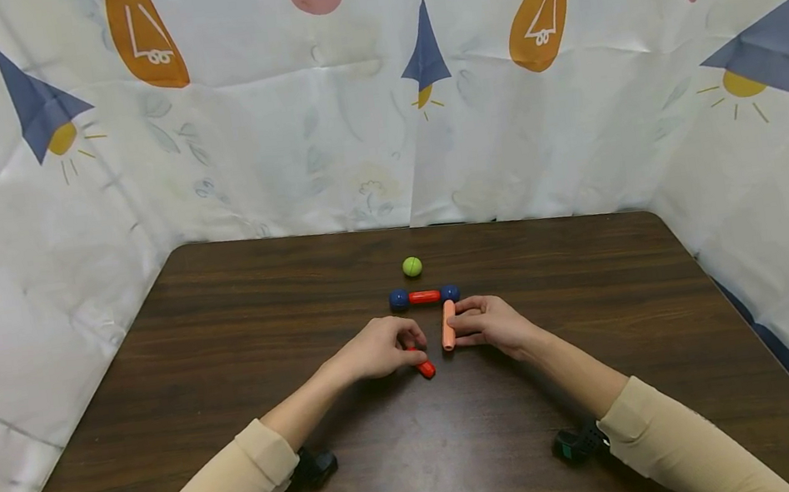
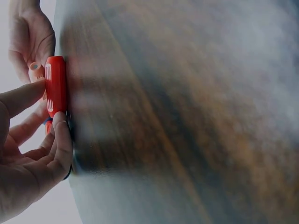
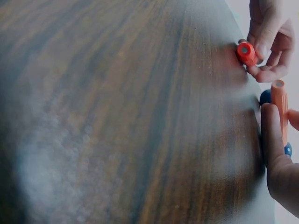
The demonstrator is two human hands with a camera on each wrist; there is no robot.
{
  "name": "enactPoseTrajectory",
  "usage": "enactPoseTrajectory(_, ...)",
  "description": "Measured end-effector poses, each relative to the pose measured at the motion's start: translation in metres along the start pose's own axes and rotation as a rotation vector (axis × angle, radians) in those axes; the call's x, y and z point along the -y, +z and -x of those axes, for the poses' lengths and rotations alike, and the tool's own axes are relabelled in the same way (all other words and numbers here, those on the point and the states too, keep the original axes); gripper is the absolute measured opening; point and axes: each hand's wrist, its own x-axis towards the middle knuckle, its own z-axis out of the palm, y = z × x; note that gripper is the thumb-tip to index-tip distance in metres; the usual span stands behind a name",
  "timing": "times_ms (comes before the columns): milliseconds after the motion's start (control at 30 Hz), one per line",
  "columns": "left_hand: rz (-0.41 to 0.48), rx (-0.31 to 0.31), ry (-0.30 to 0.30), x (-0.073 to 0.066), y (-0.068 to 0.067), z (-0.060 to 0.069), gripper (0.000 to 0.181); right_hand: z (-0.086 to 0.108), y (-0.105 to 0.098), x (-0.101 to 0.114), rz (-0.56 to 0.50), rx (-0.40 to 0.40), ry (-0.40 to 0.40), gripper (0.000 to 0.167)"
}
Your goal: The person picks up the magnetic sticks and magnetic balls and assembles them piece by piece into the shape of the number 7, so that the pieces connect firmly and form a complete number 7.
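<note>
In the head view a red rod [image 1: 425, 368] lies slanted near the table's middle, pinched between thumb and fingers of the left hand [image 1: 379, 349]. The left wrist view shows the red rod [image 2: 56, 86] between the left hand's [image 2: 32, 154] thumb and fingertips. To its right, the right hand [image 1: 492, 325] holds an orange rod [image 1: 448, 326] between thumb and fingers, its long side pointing away from the body. In the right wrist view the orange rod [image 3: 279, 109] stands beside the right hand's [image 3: 280, 172] finger; the red rod [image 3: 246, 53] is at the left hand.
Just beyond the hands lies a red bar [image 1: 424, 297] with blue balls [image 1: 399, 300] at both ends, close to the orange rod's far end. A green ball [image 1: 412, 267] sits behind it on the brown table [image 1: 257, 290]. A patterned curtain [image 1: 275, 153] surrounds the table.
</note>
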Motion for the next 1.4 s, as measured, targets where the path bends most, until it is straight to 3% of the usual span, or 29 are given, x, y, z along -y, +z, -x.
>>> enactPoseTrajectory(233, 0.032, -0.008, -0.032, -0.0019, -0.0003, -0.0003, 0.024, 0.0001, -0.0005, 0.0018, 0.008, -0.015, 0.01, 0.049)
enactPoseTrajectory(733, 0.073, 0.004, -0.01, -0.0043, 0.0002, 0.0021, 0.027, -0.0004, 0.0003, -0.0025, 0.012, -0.017, -0.001, 0.049)
enactPoseTrajectory(900, 0.015, -0.029, 0.001, -0.0039, -0.0009, 0.0026, 0.026, -0.0001, 0.0007, -0.0028, 0.005, -0.023, -0.004, 0.047)
enactPoseTrajectory(1000, -0.018, -0.051, -0.013, -0.0051, -0.0018, 0.0031, 0.029, 0.0, 0.0009, -0.0026, 0.004, -0.023, -0.005, 0.047)
enactPoseTrajectory(1233, 0.004, -0.037, -0.085, -0.0054, -0.0004, 0.003, 0.034, 0.0005, 0.0016, -0.0016, 0.007, -0.026, 0.0, 0.048)
enactPoseTrajectory(1400, 0.004, -0.036, -0.101, -0.0062, -0.0003, 0.0029, 0.037, 0.0002, 0.0018, -0.0018, 0.01, -0.026, -0.005, 0.048)
